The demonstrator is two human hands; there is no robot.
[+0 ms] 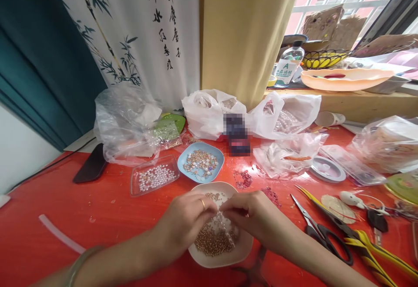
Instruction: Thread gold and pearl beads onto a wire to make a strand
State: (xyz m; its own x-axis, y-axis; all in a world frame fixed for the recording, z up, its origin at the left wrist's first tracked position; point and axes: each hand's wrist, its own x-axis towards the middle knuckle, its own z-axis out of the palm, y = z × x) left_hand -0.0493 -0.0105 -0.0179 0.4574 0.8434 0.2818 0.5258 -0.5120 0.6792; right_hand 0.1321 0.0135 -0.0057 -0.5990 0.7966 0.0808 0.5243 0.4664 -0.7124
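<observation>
My left hand (186,224) and my right hand (250,213) meet fingertip to fingertip over a white dish (241,252) that holds a heap of small gold beads (214,239). Both hands have their fingers pinched together. What sits between the fingertips is too small to make out. A ring shows on my left hand and a bangle on that wrist. The hands cover the dish's middle.
A blue dish of mixed beads (200,163) and a clear tray of pearls (154,177) lie behind. Black scissors (321,230) and yellow-handled pliers (365,241) lie at the right. Plastic bags (126,123) crowd the back of the red table (107,208). A dark phone (91,165) lies at the left.
</observation>
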